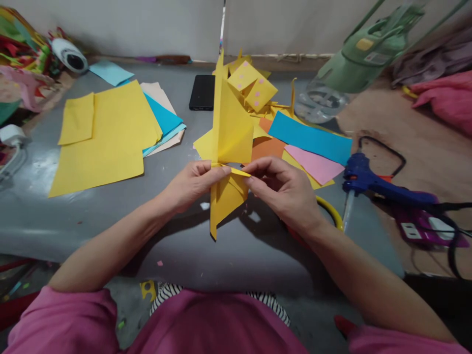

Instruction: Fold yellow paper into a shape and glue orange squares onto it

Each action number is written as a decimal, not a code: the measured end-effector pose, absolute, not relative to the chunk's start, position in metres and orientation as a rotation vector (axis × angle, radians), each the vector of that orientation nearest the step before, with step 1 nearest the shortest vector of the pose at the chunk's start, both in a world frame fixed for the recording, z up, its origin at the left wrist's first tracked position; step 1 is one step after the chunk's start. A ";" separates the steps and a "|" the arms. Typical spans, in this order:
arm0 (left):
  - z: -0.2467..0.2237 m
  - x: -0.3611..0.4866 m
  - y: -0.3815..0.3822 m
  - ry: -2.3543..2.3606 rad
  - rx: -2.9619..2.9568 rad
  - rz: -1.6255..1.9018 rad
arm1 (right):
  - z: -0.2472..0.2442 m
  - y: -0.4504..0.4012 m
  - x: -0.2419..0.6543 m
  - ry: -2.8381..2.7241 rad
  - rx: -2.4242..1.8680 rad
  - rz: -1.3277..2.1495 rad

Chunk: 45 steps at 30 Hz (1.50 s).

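A folded yellow paper piece stands upright over the middle of the table, with a long narrow strip along its left edge and panels spreading to the right. My left hand pinches it at mid-height, thumb on the fold. On the other side, my right hand is closed, thumb and index finger pinching the tip of a small yellow flap. The lower part of the paper hangs below both hands. Some fingertips are hidden behind the paper.
Yellow sheets lie left on the grey table. A black phone, dotted yellow pieces and a blue strip lie beyond my hands. At right are a blue glue gun, yellow-handled scissors and a green-topped bottle.
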<state>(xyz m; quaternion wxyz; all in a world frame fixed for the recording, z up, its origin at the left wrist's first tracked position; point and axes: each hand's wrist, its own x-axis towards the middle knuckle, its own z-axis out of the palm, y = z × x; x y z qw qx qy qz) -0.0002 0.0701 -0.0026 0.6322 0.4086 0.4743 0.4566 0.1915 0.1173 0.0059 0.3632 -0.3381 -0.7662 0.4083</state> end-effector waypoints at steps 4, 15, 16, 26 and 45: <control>-0.005 -0.001 0.070 1.072 0.930 1.036 | 0.004 0.118 0.191 -2.023 -0.796 0.850; -0.003 0.001 0.071 1.030 0.890 1.061 | 0.003 0.119 0.193 -2.082 -0.751 0.802; -0.004 0.001 0.071 1.031 0.886 1.063 | 0.003 0.119 0.193 -2.080 -0.751 0.804; -0.004 0.002 0.072 1.054 0.924 1.021 | 0.001 0.119 0.191 -2.081 -0.774 0.830; -0.005 0.007 0.068 0.999 0.920 1.129 | -0.005 0.121 0.189 -1.761 -0.802 1.296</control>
